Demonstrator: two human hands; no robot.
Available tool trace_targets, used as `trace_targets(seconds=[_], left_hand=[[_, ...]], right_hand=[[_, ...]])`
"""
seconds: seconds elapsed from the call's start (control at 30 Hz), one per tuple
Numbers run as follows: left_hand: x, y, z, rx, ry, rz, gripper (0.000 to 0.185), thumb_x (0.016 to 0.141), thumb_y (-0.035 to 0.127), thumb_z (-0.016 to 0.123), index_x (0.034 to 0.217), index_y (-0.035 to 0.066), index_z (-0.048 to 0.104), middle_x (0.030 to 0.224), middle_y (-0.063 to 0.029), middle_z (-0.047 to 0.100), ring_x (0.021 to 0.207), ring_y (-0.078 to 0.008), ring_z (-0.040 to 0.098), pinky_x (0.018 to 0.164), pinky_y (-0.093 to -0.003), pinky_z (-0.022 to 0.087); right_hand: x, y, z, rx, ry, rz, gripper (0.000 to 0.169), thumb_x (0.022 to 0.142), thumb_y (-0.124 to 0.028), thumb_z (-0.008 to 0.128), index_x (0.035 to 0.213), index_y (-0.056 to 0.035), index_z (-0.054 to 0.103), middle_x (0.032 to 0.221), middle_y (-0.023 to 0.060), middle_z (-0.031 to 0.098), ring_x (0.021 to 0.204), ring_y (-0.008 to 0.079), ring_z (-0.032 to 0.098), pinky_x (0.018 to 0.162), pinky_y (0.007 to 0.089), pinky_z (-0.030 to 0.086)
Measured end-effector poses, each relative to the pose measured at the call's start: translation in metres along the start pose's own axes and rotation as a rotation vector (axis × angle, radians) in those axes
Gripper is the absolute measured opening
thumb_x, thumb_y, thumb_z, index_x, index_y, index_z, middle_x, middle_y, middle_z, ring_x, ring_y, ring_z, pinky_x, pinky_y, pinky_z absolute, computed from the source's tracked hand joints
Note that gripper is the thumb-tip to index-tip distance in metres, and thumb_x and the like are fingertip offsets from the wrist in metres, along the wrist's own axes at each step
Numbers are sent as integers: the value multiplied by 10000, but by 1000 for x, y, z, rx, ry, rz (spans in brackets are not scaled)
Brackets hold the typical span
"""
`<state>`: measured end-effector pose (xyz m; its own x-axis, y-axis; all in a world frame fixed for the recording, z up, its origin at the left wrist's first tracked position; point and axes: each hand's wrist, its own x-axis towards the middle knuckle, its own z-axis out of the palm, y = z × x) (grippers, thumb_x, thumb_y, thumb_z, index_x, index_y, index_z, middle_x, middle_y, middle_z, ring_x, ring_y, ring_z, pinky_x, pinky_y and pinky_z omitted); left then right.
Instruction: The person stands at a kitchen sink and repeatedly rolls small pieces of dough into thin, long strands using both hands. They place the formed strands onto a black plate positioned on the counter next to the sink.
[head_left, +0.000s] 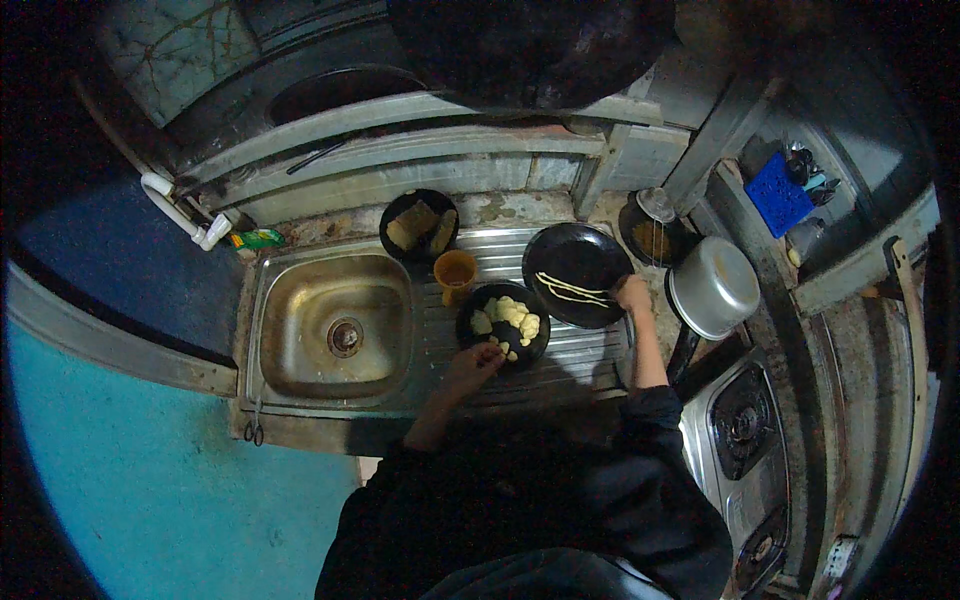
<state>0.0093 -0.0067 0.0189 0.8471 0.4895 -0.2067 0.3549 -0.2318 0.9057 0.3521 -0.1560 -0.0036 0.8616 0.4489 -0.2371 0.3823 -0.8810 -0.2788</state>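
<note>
My left hand (480, 365) is at the near left rim of a dark plate (540, 352). Its fingertips touch or nearly touch small pale dough-like pieces (508, 351); whether they pinch one is unclear. Larger pale lumps (511, 311) lie around the same plate. At the right rim of a wide black pan (574, 255) is my right hand (634, 294), fingers curled. Thin pale strips (571, 288) lie across the pan, their right ends close by those fingers. I cannot make out whether the fingers grip a strip or the rim.
An orange cup (455, 274) stands left of the pan, before a dark plate of brownish pieces (412, 225). Left is a steel sink (300, 360). To the right are an upturned metal pot (716, 289), a strainer (655, 204) over a dark bowl, and a gas stove (739, 480).
</note>
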Motion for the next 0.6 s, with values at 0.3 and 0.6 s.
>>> trace_targets(seconds=[0.3,0.6], left_hand=[[6,-13,4,-13,-19,4,306,806,266,592,999,30,563,807,-62,610,661,-126,586,637,-270,474],[8,-15,3,-29,-59,-19,361,808,302,589,1033,24,544,846,-67,616,681,-131,596,635,-267,474]], right_hand=[[22,29,11,-116,77,92,374,705,-232,622,983,3,538,974,221,582,915,331,579,761,401,477],[-2,11,1,-235,31,72,261,778,-155,479,970,-5,574,986,222,582,931,333,576,776,405,474]])
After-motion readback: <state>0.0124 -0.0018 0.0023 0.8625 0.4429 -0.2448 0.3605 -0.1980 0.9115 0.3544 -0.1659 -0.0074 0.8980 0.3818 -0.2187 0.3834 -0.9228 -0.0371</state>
